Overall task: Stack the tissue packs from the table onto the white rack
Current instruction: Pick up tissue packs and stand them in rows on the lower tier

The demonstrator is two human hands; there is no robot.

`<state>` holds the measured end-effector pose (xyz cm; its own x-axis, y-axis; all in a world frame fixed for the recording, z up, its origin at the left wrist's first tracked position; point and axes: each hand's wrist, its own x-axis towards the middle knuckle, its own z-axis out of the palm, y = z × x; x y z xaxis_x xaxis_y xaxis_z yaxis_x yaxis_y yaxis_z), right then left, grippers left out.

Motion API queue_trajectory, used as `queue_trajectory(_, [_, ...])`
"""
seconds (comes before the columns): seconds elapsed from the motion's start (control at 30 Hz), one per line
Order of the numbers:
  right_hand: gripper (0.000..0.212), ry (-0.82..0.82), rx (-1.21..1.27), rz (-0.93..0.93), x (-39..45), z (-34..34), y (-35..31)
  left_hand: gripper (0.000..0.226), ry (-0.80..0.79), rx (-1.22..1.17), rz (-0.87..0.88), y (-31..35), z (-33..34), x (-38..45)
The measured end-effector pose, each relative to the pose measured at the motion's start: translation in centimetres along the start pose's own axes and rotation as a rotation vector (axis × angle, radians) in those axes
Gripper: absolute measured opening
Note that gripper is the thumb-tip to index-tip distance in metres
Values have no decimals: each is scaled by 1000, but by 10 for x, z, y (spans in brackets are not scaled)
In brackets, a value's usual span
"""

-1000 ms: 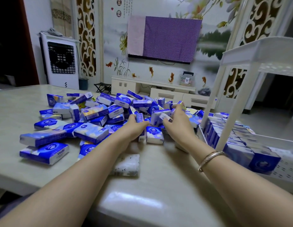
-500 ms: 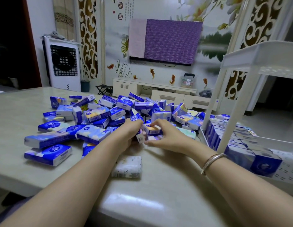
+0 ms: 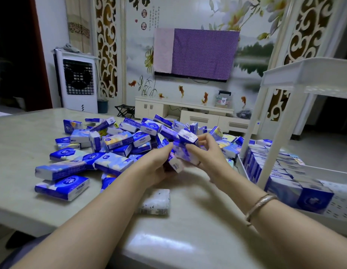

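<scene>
A heap of blue and white tissue packs covers the middle of the grey table. My left hand and my right hand meet just above the table at the heap's near edge, together gripping a small bundle of tissue packs; one pack lies on top of it. The white rack stands at the right, and its lower tray carries rows of upright packs.
A white speckled pack lies alone on the table near me, under my left forearm's line. The rack's slanted post and its upper shelf rise beside my right arm. Behind the table are a TV cabinet and a white air cooler.
Both hands drew back from the heap toward me, came together and lifted a few packs off the table. The camera tilted up slightly.
</scene>
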<state>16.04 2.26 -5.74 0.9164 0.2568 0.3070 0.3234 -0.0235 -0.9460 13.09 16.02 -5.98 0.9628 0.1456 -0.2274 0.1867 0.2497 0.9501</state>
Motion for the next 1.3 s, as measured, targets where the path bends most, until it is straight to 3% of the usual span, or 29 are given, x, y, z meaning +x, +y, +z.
queue_trajectory(0.17, [19, -143, 47, -19, -23, -3, -18, 39, -166, -285, 31, 0, 10, -16])
queue_trajectory(0.27, [14, -184, 23, -103, -32, -8, -33, 42, -235, -313, 57, 0, 16, -28])
queue_trajectory(0.47, [19, 87, -557, -463, -49, -33, -76, 49, -179, -226, 260, 19, 40, -59])
queue_trajectory(0.6, [29, 118, -707, -402, -60, -53, -102, 27, -224, -175, 331, 33, 60, -83])
queue_trajectory(0.67, [44, 98, -750, -321, -66, -63, -115, 41, -310, -166, 306, 38, 70, -93])
queue_trajectory(0.77, [62, -35, -639, -167, -81, -75, -132, 43, -369, -173, 339, 44, 87, -110])
queue_trajectory(0.93, [48, -141, -339, -31, -105, -106, -144, 38, -370, -98, 502, 52, 116, -132])
queue_trajectory(1.13, [10, -75, -81, 0, -119, -142, -146, 59, -387, -31, 587, 45, 152, -153])
queue_trajectory(1.3, [9, 65, 67, 133, -124, -174, -137, 56, -431, 120, 526, 35, 182, -153])
